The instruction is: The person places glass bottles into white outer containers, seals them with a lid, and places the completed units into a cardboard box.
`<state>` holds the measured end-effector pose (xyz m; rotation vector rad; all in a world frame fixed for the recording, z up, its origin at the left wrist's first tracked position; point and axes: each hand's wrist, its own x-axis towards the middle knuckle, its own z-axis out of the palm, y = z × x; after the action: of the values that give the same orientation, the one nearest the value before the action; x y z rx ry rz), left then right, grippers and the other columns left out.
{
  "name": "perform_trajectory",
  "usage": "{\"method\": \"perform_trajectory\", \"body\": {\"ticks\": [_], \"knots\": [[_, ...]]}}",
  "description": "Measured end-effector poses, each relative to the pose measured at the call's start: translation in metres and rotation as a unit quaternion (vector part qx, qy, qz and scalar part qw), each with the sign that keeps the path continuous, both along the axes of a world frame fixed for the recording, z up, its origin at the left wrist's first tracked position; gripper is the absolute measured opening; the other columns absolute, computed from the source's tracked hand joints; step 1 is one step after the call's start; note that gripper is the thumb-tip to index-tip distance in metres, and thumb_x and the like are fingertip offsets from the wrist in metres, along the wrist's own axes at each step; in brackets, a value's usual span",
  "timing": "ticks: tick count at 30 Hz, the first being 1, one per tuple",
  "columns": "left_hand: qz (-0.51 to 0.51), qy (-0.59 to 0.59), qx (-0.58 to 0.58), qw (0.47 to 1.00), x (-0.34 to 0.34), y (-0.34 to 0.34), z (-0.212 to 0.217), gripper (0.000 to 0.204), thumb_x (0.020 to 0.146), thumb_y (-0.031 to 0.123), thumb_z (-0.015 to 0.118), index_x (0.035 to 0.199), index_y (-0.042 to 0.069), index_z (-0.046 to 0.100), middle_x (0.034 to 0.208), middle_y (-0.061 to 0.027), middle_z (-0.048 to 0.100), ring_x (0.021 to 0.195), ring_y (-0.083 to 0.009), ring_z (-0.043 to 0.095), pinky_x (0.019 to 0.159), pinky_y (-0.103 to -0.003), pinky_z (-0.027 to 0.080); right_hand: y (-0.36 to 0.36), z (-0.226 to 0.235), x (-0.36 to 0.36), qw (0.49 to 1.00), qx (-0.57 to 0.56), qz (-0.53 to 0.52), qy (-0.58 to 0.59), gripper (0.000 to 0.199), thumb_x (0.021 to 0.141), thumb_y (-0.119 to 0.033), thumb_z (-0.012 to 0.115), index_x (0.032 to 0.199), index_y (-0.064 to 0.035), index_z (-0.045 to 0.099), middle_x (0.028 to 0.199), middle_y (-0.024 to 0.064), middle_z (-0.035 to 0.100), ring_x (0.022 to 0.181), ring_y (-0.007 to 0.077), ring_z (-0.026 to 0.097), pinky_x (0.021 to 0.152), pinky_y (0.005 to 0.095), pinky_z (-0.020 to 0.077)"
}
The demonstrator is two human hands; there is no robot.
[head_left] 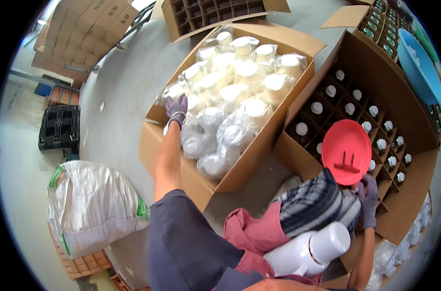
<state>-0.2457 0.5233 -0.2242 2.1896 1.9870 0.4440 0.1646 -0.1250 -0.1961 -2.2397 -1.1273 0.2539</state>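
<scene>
My left hand (176, 110), in a purple-grey glove, reaches to the left edge of an open carton (182, 182). Its fingers are apart and rest against a clear-bagged, cream-coloured container (176, 91), one of several in rows. My gloved right hand (369, 200) is low over a divided carton (400, 213) of white-capped bottles. Its fingers are curled at a bottle cap (355, 187), just below a red bowl (344, 140); the bowl partly hides this grip. Dark, thin pieces (347, 160) show inside the bowl. A white flask-shaped container (303, 250) lies across my lap.
A blue basin (420, 68) stands right, beside a carton of bottles (380, 29). Another divided carton (206, 14) is at the back. Stacked cardboard (80, 36), black crates (59, 127) and a white woven sack (92, 206) are left. Loose plastic bags (387, 257) lie lower right.
</scene>
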Motion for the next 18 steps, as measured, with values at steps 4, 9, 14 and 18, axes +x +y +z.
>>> {"method": "perform_trajectory", "body": {"ticks": [4, 9, 14, 18], "knots": [[0.04, 0.094, -0.113, 0.988, 0.041, 0.027, -0.023, 0.058, 0.088, 0.056, 0.045, 0.14, 0.031, 0.046, 0.157, -0.0092, 0.02, 0.144, -0.0328, 0.016, 0.113, -0.055, 0.015, -0.042, -0.016, 0.008, 0.996, -0.05, 0.035, -0.063, 0.027, 0.083, -0.007, 0.059, 0.109, -0.0011, 0.056, 0.11, 0.0184, 0.059, 0.103, 0.0363, 0.057, 0.091, 0.0435, 0.0459], [0.0, -0.08, -0.061, 0.995, 0.004, 0.044, -0.03, 0.05, 0.092, 0.035, 0.047, 0.134, 0.007, 0.052, 0.148, -0.0141, 0.035, 0.136, -0.0334, 0.034, 0.111, -0.053, 0.025, -0.04, -0.041, 0.016, 0.996, -0.043, 0.058, -0.051, 0.033, 0.078, -0.005, 0.061, 0.111, -0.002, 0.057, 0.112, 0.019, 0.059, 0.102, 0.0368, 0.058, 0.089, 0.0441, 0.0474], [-0.324, -0.362, 0.133, 0.864, 0.1, -0.073, 0.003, 0.037, 0.095, 0.007, 0.047, 0.13, -0.004, 0.052, 0.132, -0.0168, 0.054, 0.127, -0.028, 0.047, 0.11, -0.035, 0.034, 0.01, 0.004, 0.014, 0.991, 0.006, 0.096, -0.091, 0.036, 0.078, -0.005, 0.063, 0.113, -0.0022, 0.057, 0.11, 0.0188, 0.061, 0.101, 0.0357, 0.06, 0.088, 0.0417, 0.0493], [-0.552, -0.405, -0.138, 0.715, 0.166, -0.241, 0.153, 0.034, 0.093, 0.009, 0.044, 0.119, -0.004, 0.062, 0.131, -0.016, 0.055, 0.126, -0.027, 0.048, 0.108, -0.035, 0.034, 0.114, 0.09, -0.018, 0.982, 0.086, 0.135, 0.101, 0.047, 0.077, -0.006, 0.066, 0.123, -0.0022, 0.055, 0.113, 0.014, 0.061, 0.1, 0.0287, 0.061, 0.087, 0.0384, 0.0504]]}}
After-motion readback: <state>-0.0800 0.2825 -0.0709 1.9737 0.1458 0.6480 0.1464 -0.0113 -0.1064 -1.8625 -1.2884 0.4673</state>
